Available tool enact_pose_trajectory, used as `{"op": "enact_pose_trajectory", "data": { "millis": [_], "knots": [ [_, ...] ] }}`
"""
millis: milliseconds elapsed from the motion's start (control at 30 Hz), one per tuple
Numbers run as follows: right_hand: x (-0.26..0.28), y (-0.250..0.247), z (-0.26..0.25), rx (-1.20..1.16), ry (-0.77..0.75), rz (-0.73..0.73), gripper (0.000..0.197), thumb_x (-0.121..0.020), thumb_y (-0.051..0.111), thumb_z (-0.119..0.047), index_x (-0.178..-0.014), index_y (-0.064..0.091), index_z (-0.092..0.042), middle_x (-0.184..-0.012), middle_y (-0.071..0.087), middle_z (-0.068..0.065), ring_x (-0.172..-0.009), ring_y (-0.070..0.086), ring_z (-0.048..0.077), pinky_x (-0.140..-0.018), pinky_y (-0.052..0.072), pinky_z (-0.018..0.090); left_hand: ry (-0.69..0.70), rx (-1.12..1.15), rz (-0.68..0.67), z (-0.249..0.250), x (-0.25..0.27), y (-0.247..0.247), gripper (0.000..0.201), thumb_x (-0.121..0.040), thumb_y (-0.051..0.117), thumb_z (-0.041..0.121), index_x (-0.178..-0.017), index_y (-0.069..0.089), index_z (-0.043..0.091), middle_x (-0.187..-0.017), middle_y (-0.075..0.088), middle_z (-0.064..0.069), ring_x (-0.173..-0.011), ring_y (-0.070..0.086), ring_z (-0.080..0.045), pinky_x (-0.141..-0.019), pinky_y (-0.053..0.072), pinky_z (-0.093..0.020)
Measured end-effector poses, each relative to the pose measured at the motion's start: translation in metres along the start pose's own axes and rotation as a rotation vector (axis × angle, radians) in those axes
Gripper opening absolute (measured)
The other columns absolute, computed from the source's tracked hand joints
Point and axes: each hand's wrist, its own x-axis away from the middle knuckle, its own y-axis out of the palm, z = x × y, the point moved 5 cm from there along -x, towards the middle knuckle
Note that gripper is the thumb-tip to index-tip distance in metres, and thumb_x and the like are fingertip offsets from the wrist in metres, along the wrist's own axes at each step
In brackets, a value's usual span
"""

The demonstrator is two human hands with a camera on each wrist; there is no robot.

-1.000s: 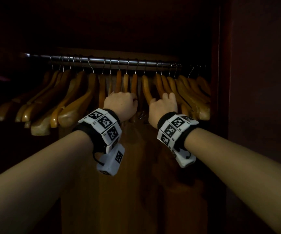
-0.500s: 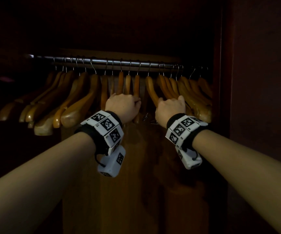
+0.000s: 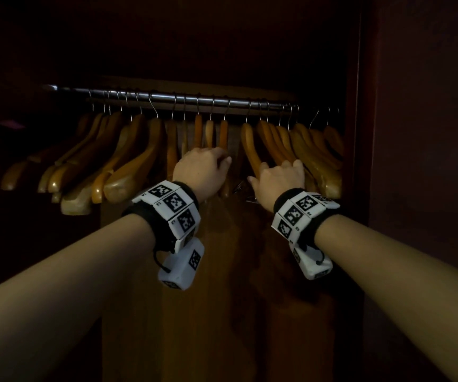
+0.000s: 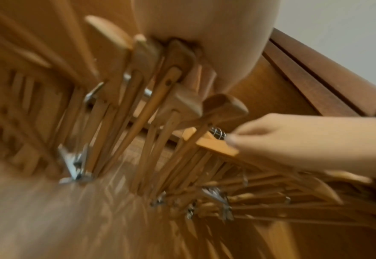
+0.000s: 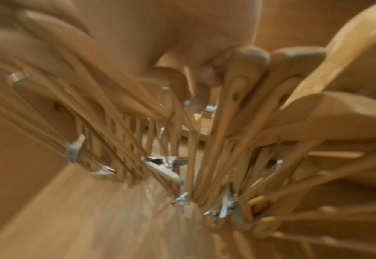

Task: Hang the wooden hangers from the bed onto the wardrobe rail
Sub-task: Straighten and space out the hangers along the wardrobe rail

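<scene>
- The curved, honey-brown wooden hangers (image 3: 145, 161) all hang by their thin metal hooks on the shiny silver metal wardrobe rail (image 3: 183, 98), so we think the hanging is nearly done.
- Our left hand (image 3: 203, 169) has its fingers curled round the arms of the middle hangers, we think to slide them along.
- Our right hand (image 3: 280, 177) has fingers bent over the hanger arms on the right, thumb out.
- Between our 2 hands we see a gap.
</scene>
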Motion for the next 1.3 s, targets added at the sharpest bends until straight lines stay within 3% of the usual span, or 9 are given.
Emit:
{"op": "enact_pose_trajectory", "data": {
  "millis": [133,267,400,533,700,800,1067,1167,1300],
  "knots": [
    [0.001,-0.012,-0.007,-0.205,-0.022,0.146,0.042,-0.100,0.025,-0.038,-0.131,0.044,-0.014,-0.128,0.048,0.012,-0.118,0.045,0.029,-0.097,0.031,0.041,-0.020,0.074,0.063,-0.007,0.007,0.000,0.032,-0.097,0.041,0.023,-0.124,0.054,0.011,-0.131,0.052,-0.006,-0.128,0.039,-0.025,-0.106,0.031,-0.035],
    [-0.003,-0.025,-0.021,-0.451,-0.134,0.260,0.041,-0.100,0.030,-0.036,-0.135,0.043,-0.018,-0.133,0.044,0.007,-0.122,0.041,0.024,-0.099,0.034,0.038,-0.126,0.067,0.026,-0.021,0.013,-0.005,0.036,-0.095,0.043,0.027,-0.129,0.049,0.014,-0.136,0.047,-0.008,-0.126,0.042,-0.029,-0.107,0.034,-0.043],
    [-0.003,-0.028,-0.040,-0.629,-0.214,0.174,0.042,-0.099,0.033,-0.040,-0.135,0.043,-0.022,-0.134,0.041,0.005,-0.124,0.040,0.022,-0.094,0.039,0.034,-0.192,0.077,-0.014,-0.033,0.018,-0.010,0.044,-0.093,0.044,0.034,-0.135,0.041,0.022,-0.134,0.049,-0.007,-0.120,0.048,-0.029,-0.100,0.039,-0.049],
    [-0.006,-0.026,-0.049,-0.595,-0.116,0.033,0.047,-0.096,0.036,-0.049,-0.136,0.039,-0.025,-0.137,0.037,0.009,-0.119,0.047,0.028,-0.089,0.046,0.037,-0.143,0.038,-0.041,-0.037,0.022,-0.011,0.048,-0.091,0.048,0.030,-0.139,0.039,0.023,-0.140,0.044,-0.007,-0.125,0.044,-0.028,-0.101,0.040,-0.045],
    [-0.008,-0.015,-0.051,-0.711,0.046,-0.109,0.040,-0.096,0.045,-0.031,-0.134,0.036,-0.020,-0.124,0.049,0.012,-0.110,0.056,0.032,-0.088,0.050,0.041,-0.122,-0.075,-0.104,-0.041,0.027,-0.009,0.050,-0.092,0.050,0.033,-0.140,0.035,0.032,-0.153,0.026,-0.007,-0.138,0.027,-0.030,-0.110,0.031,-0.045],
    [-0.007,-0.015,-0.051,-0.766,0.065,-0.135,0.038,-0.098,0.042,-0.026,-0.134,0.034,-0.019,-0.114,0.057,0.010,-0.103,0.060,0.030,-0.086,0.052,0.043,-0.107,-0.079,-0.123,-0.039,0.028,-0.007,0.057,-0.089,0.056,0.040,-0.140,0.033,0.031,-0.154,0.021,-0.008,-0.139,0.024,-0.031,-0.111,0.030,-0.046],
    [-0.002,-0.016,-0.045,-0.895,0.062,-0.138,0.045,-0.098,0.040,-0.020,-0.142,0.029,-0.020,-0.120,0.055,0.011,-0.101,0.060,0.028,-0.082,0.053,0.035,-0.078,-0.014,-0.224,-0.032,0.028,0.004,0.086,-0.055,0.080,0.054,-0.123,0.035,0.027,-0.146,0.024,-0.004,-0.129,0.032,-0.029,-0.099,0.040,-0.052],
    [-0.002,-0.015,-0.044,-0.955,0.087,-0.150,0.048,-0.097,0.041,-0.019,-0.144,0.028,-0.023,-0.129,0.050,0.009,-0.110,0.055,0.027,-0.077,0.043,0.029,-0.083,-0.016,-0.203,-0.030,0.027,0.007,0.087,-0.053,0.079,0.059,-0.121,0.036,0.027,-0.146,0.025,-0.004,-0.129,0.033,-0.029,-0.098,0.041,-0.052],
    [-0.003,-0.015,-0.041,-0.972,0.100,-0.146,0.051,-0.097,0.042,-0.019,-0.145,0.027,-0.024,-0.136,0.045,0.010,-0.113,0.054,0.026,-0.077,0.043,0.027,-0.072,0.001,-0.190,-0.032,0.027,0.007,0.083,-0.056,0.077,0.061,-0.120,0.037,0.027,-0.146,0.026,-0.004,-0.127,0.036,-0.028,-0.097,0.044,-0.048]
  ]
}}
